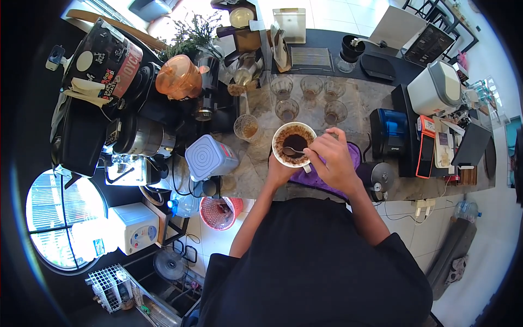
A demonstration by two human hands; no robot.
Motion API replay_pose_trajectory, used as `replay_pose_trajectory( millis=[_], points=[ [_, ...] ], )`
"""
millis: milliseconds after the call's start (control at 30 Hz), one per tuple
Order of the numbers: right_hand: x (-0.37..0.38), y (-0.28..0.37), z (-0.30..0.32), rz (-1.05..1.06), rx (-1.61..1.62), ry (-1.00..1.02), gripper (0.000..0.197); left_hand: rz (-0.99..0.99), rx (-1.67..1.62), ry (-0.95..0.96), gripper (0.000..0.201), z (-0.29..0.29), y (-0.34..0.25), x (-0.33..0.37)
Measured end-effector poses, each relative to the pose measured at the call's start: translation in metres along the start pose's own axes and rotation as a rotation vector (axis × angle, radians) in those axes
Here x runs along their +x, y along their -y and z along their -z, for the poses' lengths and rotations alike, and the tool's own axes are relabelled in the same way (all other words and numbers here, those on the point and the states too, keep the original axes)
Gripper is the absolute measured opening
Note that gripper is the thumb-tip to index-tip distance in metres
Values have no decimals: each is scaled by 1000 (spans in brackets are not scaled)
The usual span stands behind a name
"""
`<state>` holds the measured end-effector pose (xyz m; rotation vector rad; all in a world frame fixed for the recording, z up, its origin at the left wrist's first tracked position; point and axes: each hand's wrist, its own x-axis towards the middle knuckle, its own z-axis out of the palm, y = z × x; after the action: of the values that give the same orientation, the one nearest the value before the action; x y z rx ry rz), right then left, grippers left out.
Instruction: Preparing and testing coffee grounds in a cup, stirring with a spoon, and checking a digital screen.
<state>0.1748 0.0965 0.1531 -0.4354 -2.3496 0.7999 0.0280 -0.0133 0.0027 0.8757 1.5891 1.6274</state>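
My left hand (279, 174) is closed round the lower left side of a white cup (281, 128), its fingers partly hidden beneath it. Dark brown liquid fills the cup's middle, and brown residue coats the inner wall. The cup's handle points toward my body. In my right hand (329, 157) a metal spoon (292, 150) is pinched, its bowl dipped in the liquid. A purple cloth (355, 156) lies on the counter under and beside my right hand. Left of the cup stands a glass (248, 127) with brown residue.
Several clear glasses (310, 87) stand beyond the cup. A square container (209, 158) with a pale lid sits left, near a grinder with an orange hopper (177, 77). On the right are a round metal-lidded vessel (381, 175) and a blue-black device (390, 131).
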Motion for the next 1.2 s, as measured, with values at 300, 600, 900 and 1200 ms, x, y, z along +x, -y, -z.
replay_pose_trajectory(
  millis=[300,600,900,1200],
  points=[
    [0,4,7,12,53,6,9,19,17,3,72,2,2,-1],
    [-1,6,4,-12,34,24,12,17,7,16,75,0,0,0],
    [-2,1,10,-38,-34,33,11,-15,14,22,70,0,2,1],
    [-5,-1,13,-48,53,14,10,3,42,1,71,1,2,0]
  ],
)
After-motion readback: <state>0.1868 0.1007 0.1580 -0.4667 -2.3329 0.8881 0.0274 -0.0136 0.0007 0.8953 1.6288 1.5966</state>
